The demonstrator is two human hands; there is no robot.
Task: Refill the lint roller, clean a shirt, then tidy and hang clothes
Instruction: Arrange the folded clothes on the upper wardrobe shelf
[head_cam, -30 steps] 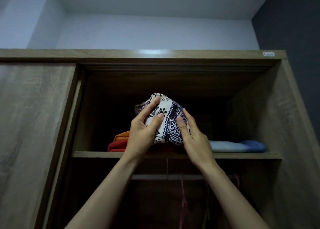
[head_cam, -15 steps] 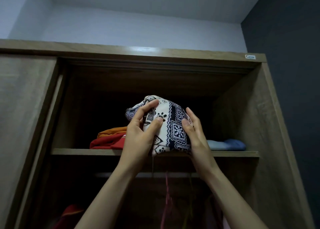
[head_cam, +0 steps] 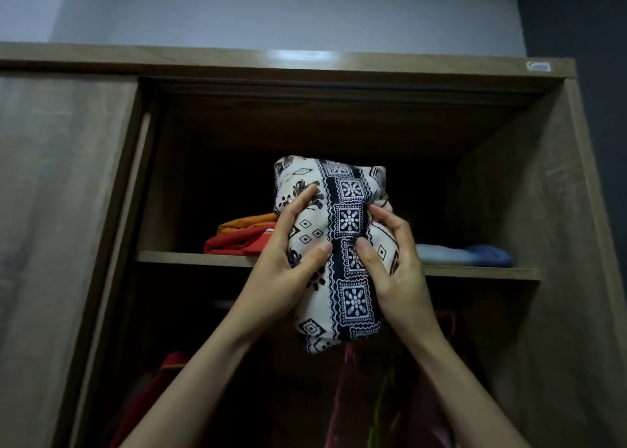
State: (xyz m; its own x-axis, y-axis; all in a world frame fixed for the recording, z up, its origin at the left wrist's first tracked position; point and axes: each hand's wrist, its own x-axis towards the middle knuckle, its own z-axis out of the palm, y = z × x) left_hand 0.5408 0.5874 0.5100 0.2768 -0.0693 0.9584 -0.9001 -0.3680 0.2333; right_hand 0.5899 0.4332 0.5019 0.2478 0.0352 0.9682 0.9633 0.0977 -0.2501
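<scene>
Drawn off the shelf [head_cam: 169,259] since the earlier frame, the folded garment [head_cam: 346,189] is held upright before it, clasped by left grip [head_cam: 288,264] and right grip [head_cam: 397,278], presumably to keep its fold.

No text, number or brand can be read. One small white label [head_cam: 538,66] sits on the wardrobe's top rail [head_cam: 237,58], well above and to the right of the right hand [head_cam: 397,274]. Its print is too small and blurred to make out. The patterned cloth [head_cam: 349,216], gripped between the right hand and the left hand [head_cam: 281,267], shows ornament only, no lettering.
</scene>
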